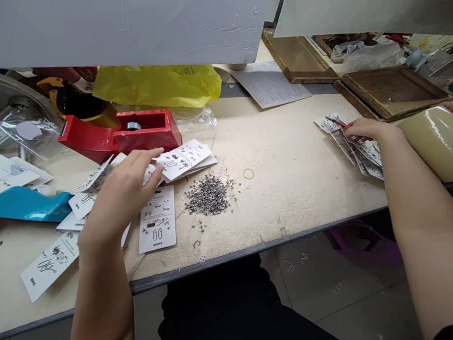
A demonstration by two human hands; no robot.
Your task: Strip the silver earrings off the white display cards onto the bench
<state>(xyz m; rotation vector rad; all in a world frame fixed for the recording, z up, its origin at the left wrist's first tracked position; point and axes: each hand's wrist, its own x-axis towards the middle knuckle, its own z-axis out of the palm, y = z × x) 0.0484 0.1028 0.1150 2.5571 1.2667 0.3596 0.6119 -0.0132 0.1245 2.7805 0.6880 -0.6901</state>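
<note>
My left hand (132, 185), thumb and fingers apart, hovers over or rests on white jewelry cards at the left; whether its fingertips touch them is unclear. One earring card (183, 159) lies just beyond its fingertips, and another card (157, 219) lies flat beside the wrist. Over a fanned pile of cards (365, 157) on the right, my right hand (364, 129) has its fingers closed around a red-handled tool (338, 121) whose metal tip points left. Between the hands sits a heap of small metal pieces (208, 194), with a thin yellow ring (248, 174) beside it.
A red tape dispenser (147, 133) stands behind my left hand, with a yellow plastic bag (156, 85) beyond it. At far left is a blue curved object (30, 204). Wooden trays (394, 89) lie at back right, near a glossy beige rounded object (433, 143). The table's front edge (229, 256) runs diagonally.
</note>
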